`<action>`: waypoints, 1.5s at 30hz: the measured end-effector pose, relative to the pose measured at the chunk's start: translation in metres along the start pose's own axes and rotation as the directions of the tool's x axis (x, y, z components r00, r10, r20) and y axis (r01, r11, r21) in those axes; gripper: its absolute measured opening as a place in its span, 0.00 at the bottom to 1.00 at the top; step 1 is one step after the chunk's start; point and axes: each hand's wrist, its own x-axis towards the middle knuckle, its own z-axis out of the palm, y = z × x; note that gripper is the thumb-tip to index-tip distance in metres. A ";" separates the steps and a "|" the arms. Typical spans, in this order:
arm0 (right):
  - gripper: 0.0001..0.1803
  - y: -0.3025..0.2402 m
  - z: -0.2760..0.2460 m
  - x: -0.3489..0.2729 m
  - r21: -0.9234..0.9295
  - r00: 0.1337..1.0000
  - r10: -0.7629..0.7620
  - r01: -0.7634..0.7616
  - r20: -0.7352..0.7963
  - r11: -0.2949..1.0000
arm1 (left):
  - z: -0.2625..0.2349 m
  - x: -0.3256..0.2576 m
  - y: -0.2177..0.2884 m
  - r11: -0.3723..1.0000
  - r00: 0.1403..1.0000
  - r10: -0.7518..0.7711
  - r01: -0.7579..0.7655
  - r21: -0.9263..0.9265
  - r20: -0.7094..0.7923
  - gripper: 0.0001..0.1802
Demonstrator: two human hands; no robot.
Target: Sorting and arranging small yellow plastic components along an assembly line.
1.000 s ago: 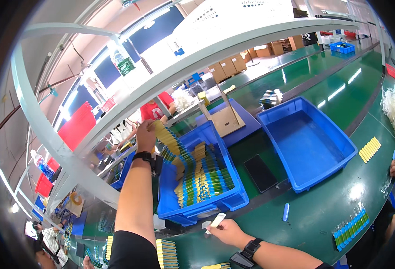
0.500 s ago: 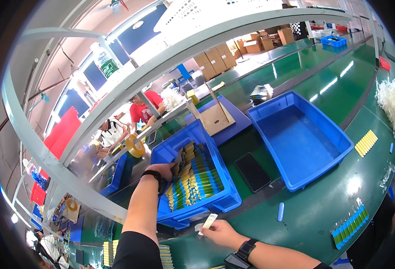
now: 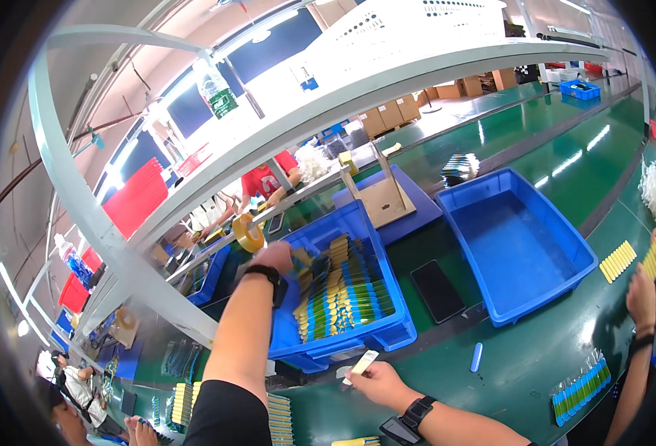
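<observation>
My left hand (image 3: 274, 258) is over the far left part of a blue plastic bin (image 3: 399, 327), its fingers smeared by motion. Yellowish pieces show beside its fingertips; whether it grips them cannot be made out. Inside that bin lie rows of slim yellow, green and blue packets (image 3: 343, 293). In front of the bin, just above the green tabletop, my right hand (image 3: 378, 383) is closed, pinching a short pale yellow strip (image 3: 364, 362) between thumb and fingers. A whitish, thin bit shows at the strip's left side.
An empty blue bin (image 3: 521, 245) stands right of the full one, with a black phone-like slab (image 3: 437, 291) between them. A grey shelf frame (image 3: 172, 305) crosses at left. On the right, a co-worker's hands (image 3: 642, 297) hold yellow sticks near bundled packets (image 3: 581, 390) and a blue stick (image 3: 477, 357).
My left hand has moved leftward and away inside the bin. The view has shifted, and a co-worker's hands now hold yellow sticks at right. My right hand keeps its pinch.
</observation>
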 end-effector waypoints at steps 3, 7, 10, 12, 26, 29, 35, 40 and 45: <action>0.14 -0.003 -0.004 -0.004 -0.005 1.000 0.003 -0.003 -0.030 1.000 | -0.067 -0.008 0.021 0.996 0.977 -0.085 0.083 -0.016 -0.195 0.16; 0.14 0.004 -0.005 0.001 -0.035 1.000 -0.004 0.003 -0.028 0.999 | -0.117 -0.003 0.004 0.986 0.906 -0.128 0.159 0.044 -0.404 0.18; 0.14 0.004 0.000 0.001 -0.043 0.999 -0.037 0.036 -0.023 0.998 | -0.123 -0.003 -0.023 0.987 0.795 -0.155 0.092 -0.135 -0.586 0.19; 0.13 0.006 -0.001 0.002 -0.070 0.999 -0.037 0.035 -0.020 0.997 | -0.126 -0.004 -0.028 0.981 0.706 -0.156 0.027 -0.194 -0.691 0.19; 0.15 0.000 0.000 -0.003 -0.111 1.000 -0.025 0.024 -0.007 0.994 | -0.114 -0.020 -0.011 0.924 0.684 -0.320 0.071 -0.376 -0.656 0.19; 0.14 0.000 0.000 -0.001 -0.072 1.000 -0.024 0.023 -0.017 0.997 | -0.087 -0.016 -0.012 0.943 0.692 -0.259 0.030 -0.331 -0.674 0.18; 0.14 -0.003 0.001 -0.001 -0.124 1.000 0.023 -0.025 -0.015 0.992 | -0.038 -0.012 -0.020 0.993 0.748 -0.107 0.049 -0.107 -0.655 0.18; 0.13 -0.001 0.004 -0.003 0.002 0.999 0.010 -0.010 -0.048 1.000 | -0.028 -0.027 0.005 0.990 1.000 -0.011 0.014 -0.144 0.020 0.29; 0.14 0.005 -0.002 0.000 0.013 0.999 -0.003 0.003 -0.043 1.000 | -0.013 -0.031 0.055 0.976 0.989 0.146 -0.139 -0.167 0.026 0.41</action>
